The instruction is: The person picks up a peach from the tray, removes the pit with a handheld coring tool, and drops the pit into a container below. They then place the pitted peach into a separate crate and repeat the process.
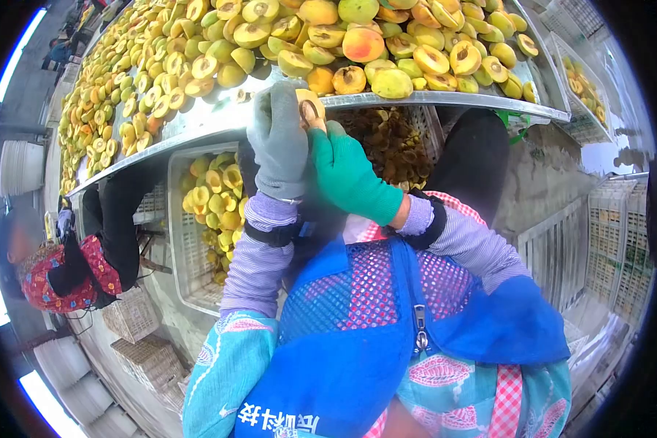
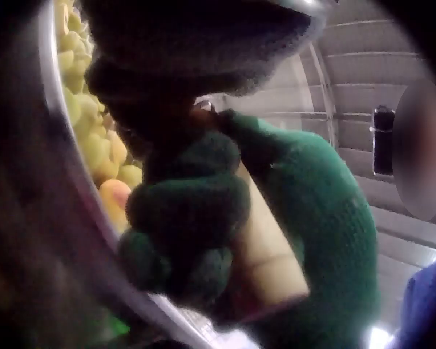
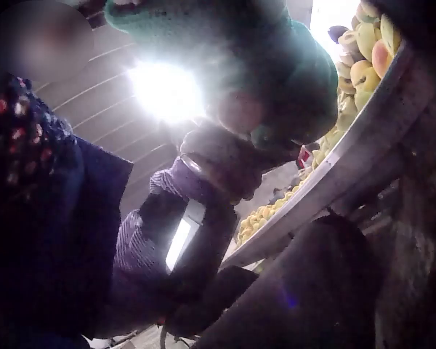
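Note:
My left hand (image 1: 279,139), in a grey glove, holds a halved yellow fruit (image 1: 310,109) with its brown pit showing, just at the metal table's rim (image 1: 445,97). My right hand (image 1: 347,171), in a green glove, sits against the fruit from the right. In the left wrist view the green-gloved right hand (image 2: 312,211) grips a pale wooden handle (image 2: 269,247); its tip is hidden behind the grey-gloved left hand (image 2: 196,43). The right wrist view shows the right hand (image 3: 276,65) above the left hand (image 3: 225,156), in glare.
The table carries a heap of whole and halved yellow fruit (image 1: 219,44). Under it stand a white crate of fruit halves (image 1: 215,197) and a crate of brown pits (image 1: 394,142). Another person (image 1: 58,270) works at the left. Stacked crates (image 1: 613,241) stand right, baskets (image 1: 135,314) lower left.

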